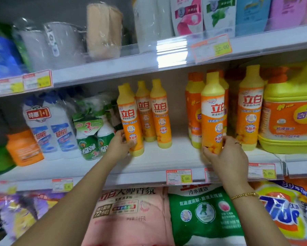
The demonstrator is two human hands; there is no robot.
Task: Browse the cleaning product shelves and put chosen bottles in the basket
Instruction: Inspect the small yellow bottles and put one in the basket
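Step in hand: picking from the shelf, w/ two candidates held at once. L hand (121, 144), centre-left of frame, wraps the lower body of a small orange btl (129, 119), thumb on the near side, fingers curled round the label. The btl's base sits on or just off the mid shelf (167, 157); can't tell which. R hand (225, 157), centre-right, pinches the bottom of a tall orange btl (213, 112) btwn thumb and fingertips. That btl is upright, its base partly hidden by the fingers.

The basket isn't in view, so where it waits can't be told.

Next move, as I judge it: settle on one size or both, then draw the chosen btl fwd and out. More orange btls stand just behind and beside each one, so a sideways pull could tip them. Any reject needs setting back upright before the hand lets go.

Containers: both held btls are opaque w/ yellow caps on, so fill level can't be seen. At far right is a big yellow jug (289, 112) w/ a handle, also opaque. Centre-left are white btls (51, 128) and green btls (94, 139) in multipacks. On the shelf below, at bottom centre, lie a pink bag (128, 210) and a green bag (202, 210), both seemingly sealed.
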